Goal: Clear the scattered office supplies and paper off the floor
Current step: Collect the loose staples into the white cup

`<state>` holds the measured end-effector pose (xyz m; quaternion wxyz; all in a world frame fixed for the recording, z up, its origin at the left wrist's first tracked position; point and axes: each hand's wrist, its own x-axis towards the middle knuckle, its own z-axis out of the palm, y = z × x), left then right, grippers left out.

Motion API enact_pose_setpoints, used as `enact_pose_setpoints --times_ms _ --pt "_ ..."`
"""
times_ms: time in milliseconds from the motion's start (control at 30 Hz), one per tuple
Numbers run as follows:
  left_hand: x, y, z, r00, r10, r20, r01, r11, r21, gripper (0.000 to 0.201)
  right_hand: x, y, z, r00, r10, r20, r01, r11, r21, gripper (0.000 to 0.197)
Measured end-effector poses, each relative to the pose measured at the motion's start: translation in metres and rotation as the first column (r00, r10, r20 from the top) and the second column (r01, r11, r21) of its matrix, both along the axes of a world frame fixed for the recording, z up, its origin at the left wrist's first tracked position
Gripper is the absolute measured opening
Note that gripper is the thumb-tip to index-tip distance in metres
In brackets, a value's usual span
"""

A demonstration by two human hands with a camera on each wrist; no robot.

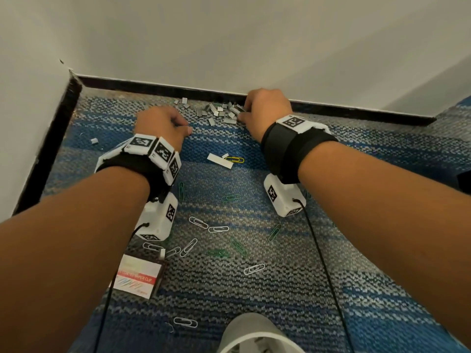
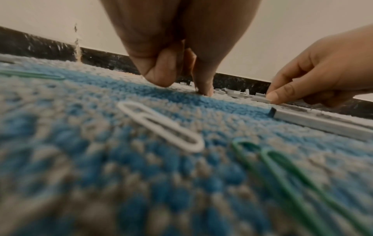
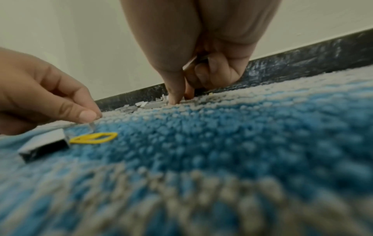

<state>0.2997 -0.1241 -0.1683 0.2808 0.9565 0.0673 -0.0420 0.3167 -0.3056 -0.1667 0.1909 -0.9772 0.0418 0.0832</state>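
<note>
Dozens of loose staple pieces (image 1: pixel 221 111) sit heaped on the carpet (image 1: pixel 331 250) at the far edge, tight against the black baseboard (image 1: pixel 356 112), so both my hands are down there working the pile from either side. My right hand (image 1: pixel 265 108) is at its right end, fingers (image 3: pixel 175 95) curled in a narrow pinch with tips pressed into the pile; something metallic shows tucked in the curled fingers, likely staples already gathered. My left hand (image 1: pixel 163 126) is at the left end, fingers (image 2: pixel 203 89) bent with tips down on the carpet; can't tell if it holds anything. Nearer me lie a full staple strip (image 1: pixel 220 160), a yellow paper clip (image 1: pixel 235 159), many white and green paper clips (image 1: pixel 218 229) and the clip box (image 1: pixel 137 275), none picked up yet. Low posture probably because tiny pieces snag in the carpet loops.
</note>
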Motion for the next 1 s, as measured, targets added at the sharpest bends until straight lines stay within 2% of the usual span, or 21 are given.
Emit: enact_pose_setpoints --times_ms 133,200,233,267,300,333,367,433,500,567,633,800,900,1000 --pt "-0.007 -0.001 0.003 0.999 -0.024 0.022 0.023 0.999 0.021 0.010 0.000 -0.004 -0.002 0.999 -0.034 0.031 0.033 0.999 0.034 0.024" --pt "-0.009 0.000 0.008 0.999 0.013 -0.034 -0.015 0.999 -0.036 0.010 -0.006 -0.006 0.000 0.992 -0.123 0.018 0.117 0.971 0.206 0.022" --pt "-0.010 -0.001 0.010 0.993 0.061 -0.101 -0.074 0.988 -0.135 0.014 -0.009 -0.008 0.002 0.980 -0.193 -0.041 0.194 0.907 0.375 0.023" --pt "-0.012 -0.002 0.016 0.973 0.103 -0.208 -0.160 0.947 -0.279 0.020 -0.014 -0.009 0.006 0.955 -0.245 -0.168 0.297 0.769 0.566 0.026" --pt "-0.014 -0.004 0.021 0.941 0.116 -0.317 -0.252 0.866 -0.432 0.025 -0.018 -0.012 0.010 0.913 -0.241 -0.330 0.408 0.568 0.714 0.026" --pt "-0.018 -0.007 0.025 0.914 0.106 -0.390 -0.326 0.766 -0.555 0.024 -0.023 -0.016 0.014 0.865 -0.180 -0.469 0.501 0.354 0.790 0.025" --pt "-0.022 -0.008 0.029 0.899 0.088 -0.429 -0.373 0.666 -0.646 0.019 -0.027 -0.020 0.018 0.831 -0.100 -0.547 0.556 0.196 0.808 0.027" --pt "-0.031 -0.010 0.039 0.884 0.047 -0.465 -0.423 0.504 -0.753 0.014 -0.038 -0.029 0.026 0.820 0.005 -0.572 0.571 0.036 0.820 0.031" --pt "-0.041 -0.010 0.050 0.894 0.014 -0.447 -0.412 0.413 -0.812 0.010 -0.052 -0.034 0.036 0.839 0.052 -0.542 0.544 -0.035 0.839 0.029" --pt "-0.051 -0.009 0.061 0.900 -0.030 -0.435 -0.398 0.351 -0.848 0.006 -0.067 -0.036 0.049 0.859 0.095 -0.504 0.511 -0.078 0.856 0.017" --pt "-0.063 -0.011 0.073 0.907 -0.071 -0.414 -0.371 0.329 -0.869 0.006 -0.085 -0.036 0.063 0.871 0.136 -0.472 0.489 -0.135 0.862 0.002" --pt "-0.105 -0.013 0.097 0.904 -0.156 -0.398 -0.328 0.343 -0.880 0.006 -0.128 -0.019 0.089 0.881 0.177 -0.439 0.470 -0.217 0.856 0.010" --pt "-0.134 -0.018 0.108 0.894 -0.168 -0.414 -0.335 0.361 -0.870 0.011 -0.161 -0.011 0.102 0.886 0.202 -0.418 0.457 -0.224 0.861 0.006" --pt "-0.169 -0.025 0.114 0.914 -0.122 -0.386 -0.320 0.368 -0.873 0.025 -0.200 -0.001 0.106 0.887 0.198 -0.417 0.454 -0.212 0.865 0.009"
